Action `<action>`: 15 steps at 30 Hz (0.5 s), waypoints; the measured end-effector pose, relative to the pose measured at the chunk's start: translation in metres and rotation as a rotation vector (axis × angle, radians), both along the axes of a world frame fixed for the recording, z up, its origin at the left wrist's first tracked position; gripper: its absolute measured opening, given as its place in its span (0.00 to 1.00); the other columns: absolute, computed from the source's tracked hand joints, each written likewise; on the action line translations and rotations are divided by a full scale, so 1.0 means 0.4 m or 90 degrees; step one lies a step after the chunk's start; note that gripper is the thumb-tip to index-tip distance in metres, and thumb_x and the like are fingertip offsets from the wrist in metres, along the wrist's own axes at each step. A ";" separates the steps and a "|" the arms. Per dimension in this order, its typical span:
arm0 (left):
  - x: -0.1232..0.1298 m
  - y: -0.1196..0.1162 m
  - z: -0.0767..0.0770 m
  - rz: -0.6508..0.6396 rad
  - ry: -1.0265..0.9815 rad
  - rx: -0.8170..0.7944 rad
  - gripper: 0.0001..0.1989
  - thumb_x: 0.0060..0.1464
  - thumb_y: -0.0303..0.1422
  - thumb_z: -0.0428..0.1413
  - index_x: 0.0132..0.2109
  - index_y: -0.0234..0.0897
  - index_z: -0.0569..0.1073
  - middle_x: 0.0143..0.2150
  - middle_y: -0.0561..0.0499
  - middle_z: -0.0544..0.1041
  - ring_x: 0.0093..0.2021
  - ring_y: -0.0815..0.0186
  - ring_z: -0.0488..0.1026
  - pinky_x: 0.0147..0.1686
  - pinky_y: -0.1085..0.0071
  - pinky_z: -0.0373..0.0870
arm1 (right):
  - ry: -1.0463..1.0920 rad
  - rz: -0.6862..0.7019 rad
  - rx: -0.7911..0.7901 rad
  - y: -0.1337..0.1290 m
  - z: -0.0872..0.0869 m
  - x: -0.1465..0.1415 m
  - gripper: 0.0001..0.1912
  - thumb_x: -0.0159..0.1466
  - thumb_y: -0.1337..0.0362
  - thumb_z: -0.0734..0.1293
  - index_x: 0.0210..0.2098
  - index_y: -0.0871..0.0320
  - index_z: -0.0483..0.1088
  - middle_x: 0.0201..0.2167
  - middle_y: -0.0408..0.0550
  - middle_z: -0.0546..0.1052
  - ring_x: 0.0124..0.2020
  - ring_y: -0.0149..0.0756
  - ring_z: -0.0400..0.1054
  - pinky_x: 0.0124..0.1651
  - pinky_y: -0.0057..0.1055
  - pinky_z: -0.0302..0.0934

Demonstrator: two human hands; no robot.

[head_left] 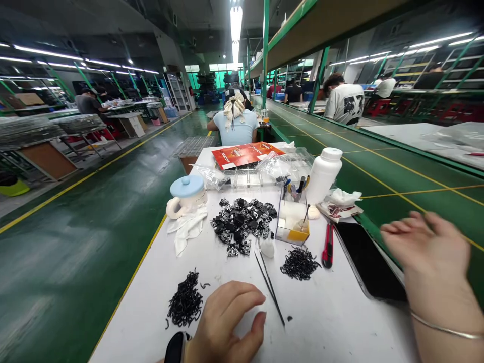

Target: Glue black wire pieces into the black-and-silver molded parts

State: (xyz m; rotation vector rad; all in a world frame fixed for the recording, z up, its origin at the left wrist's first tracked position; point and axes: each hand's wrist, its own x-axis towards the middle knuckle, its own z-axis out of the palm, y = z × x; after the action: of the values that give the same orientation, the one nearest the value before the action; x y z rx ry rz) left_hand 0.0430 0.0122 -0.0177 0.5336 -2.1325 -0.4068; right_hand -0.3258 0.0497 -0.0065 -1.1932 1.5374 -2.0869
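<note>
A white table (333, 322) stands lengthwise in a large factory hall with a green floor (94, 242) marked by yellow lines and lit by long ceiling lamps (236, 25).

The left hand (227, 322) rests low on the table near its front edge, fingers loosely curled and holding nothing, with a dark watch (174, 348) at the wrist. Just beside its fingertips lies a pair of thin black tweezers (269, 287), flat on the table and untouched. To the left of the hand sits a small heap of black clips (185, 301).

The right hand (427, 242) hovers above the table's right edge, blurred, its fingers stretched out together and empty; a thin bracelet (442, 328) circles the wrist. Below it lies a black phone (368, 264), and next to that a red box cutter (328, 246).

A second heap of black clips (300, 263) lies mid-table, and a bigger pile of black parts (244, 224) lies behind it. Near these stand a clear tray (292, 224), a white bottle (323, 175), a blue-lidded mug (186, 195) with a white cloth (188, 229), and a red packet (245, 154).

A green conveyor belt (378, 166) runs along the right side under a long shelf (325, 20). Ahead a person in a light blue shirt (235, 126) sits facing away, and other workers sit at tables farther off.
</note>
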 end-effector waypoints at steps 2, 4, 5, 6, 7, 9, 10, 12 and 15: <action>0.000 -0.006 -0.005 -0.009 -0.004 -0.008 0.13 0.47 0.19 0.54 0.41 0.34 0.71 0.33 0.47 0.77 0.33 0.65 0.75 0.32 0.70 0.76 | -0.067 0.003 0.045 -0.048 -0.015 0.055 0.15 0.57 0.53 0.63 0.22 0.53 0.55 0.16 0.37 0.51 0.17 0.28 0.47 0.20 0.33 0.48; 0.002 -0.010 -0.008 -0.016 -0.008 -0.013 0.13 0.47 0.19 0.54 0.41 0.35 0.71 0.33 0.46 0.77 0.33 0.65 0.75 0.31 0.70 0.76 | -0.075 0.006 0.084 -0.084 -0.033 0.104 0.13 0.56 0.54 0.65 0.26 0.55 0.59 0.18 0.37 0.56 0.19 0.28 0.53 0.22 0.31 0.51; 0.003 -0.012 -0.009 -0.020 -0.007 -0.015 0.13 0.47 0.19 0.54 0.41 0.35 0.71 0.33 0.47 0.76 0.33 0.65 0.75 0.31 0.70 0.76 | -0.065 0.008 0.104 -0.095 -0.040 0.125 0.13 0.55 0.55 0.67 0.28 0.56 0.61 0.19 0.38 0.60 0.20 0.28 0.55 0.23 0.30 0.52; 0.004 -0.012 -0.008 -0.025 -0.007 -0.018 0.13 0.47 0.18 0.53 0.40 0.35 0.71 0.33 0.46 0.76 0.33 0.65 0.75 0.31 0.71 0.76 | -0.047 0.016 0.127 -0.100 -0.046 0.143 0.13 0.55 0.55 0.68 0.30 0.57 0.63 0.20 0.38 0.63 0.21 0.28 0.57 0.24 0.29 0.53; 0.004 -0.013 -0.007 -0.026 -0.007 -0.018 0.13 0.47 0.18 0.53 0.40 0.35 0.71 0.34 0.46 0.76 0.33 0.65 0.75 0.31 0.71 0.76 | -0.024 0.029 0.151 -0.101 -0.050 0.159 0.13 0.54 0.55 0.69 0.31 0.57 0.64 0.20 0.39 0.64 0.22 0.28 0.58 0.25 0.29 0.53; 0.006 -0.013 -0.006 -0.019 -0.013 -0.013 0.13 0.48 0.18 0.53 0.40 0.35 0.71 0.34 0.47 0.76 0.34 0.65 0.75 0.32 0.72 0.75 | 0.034 0.061 0.197 -0.096 -0.053 0.186 0.13 0.55 0.55 0.69 0.31 0.59 0.66 0.20 0.40 0.65 0.23 0.28 0.58 0.27 0.29 0.53; 0.006 -0.013 -0.008 -0.017 -0.015 -0.012 0.13 0.48 0.18 0.53 0.40 0.35 0.71 0.34 0.47 0.76 0.34 0.66 0.75 0.32 0.72 0.75 | 0.065 0.077 0.219 -0.092 -0.053 0.197 0.13 0.56 0.55 0.68 0.31 0.59 0.67 0.20 0.40 0.65 0.23 0.29 0.58 0.27 0.29 0.53; 0.006 -0.017 -0.020 -0.021 -0.007 -0.023 0.12 0.48 0.18 0.53 0.39 0.35 0.71 0.33 0.48 0.76 0.33 0.67 0.75 0.32 0.73 0.75 | 0.125 0.102 0.253 -0.086 -0.052 0.215 0.12 0.57 0.55 0.67 0.30 0.58 0.68 0.20 0.40 0.65 0.24 0.29 0.58 0.28 0.29 0.52; 0.005 -0.028 -0.049 -0.035 0.032 -0.071 0.10 0.48 0.19 0.52 0.37 0.34 0.72 0.31 0.48 0.76 0.30 0.68 0.74 0.29 0.74 0.73 | 0.199 0.133 0.288 -0.083 -0.052 0.233 0.11 0.59 0.56 0.65 0.30 0.58 0.68 0.21 0.40 0.65 0.24 0.29 0.57 0.29 0.30 0.51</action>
State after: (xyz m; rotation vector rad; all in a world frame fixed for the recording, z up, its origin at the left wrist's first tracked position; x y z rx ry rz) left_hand 0.0451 0.0011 -0.0372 0.3978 -2.1103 -0.3271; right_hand -0.2327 0.0166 -0.0274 -1.4650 1.7996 -1.3684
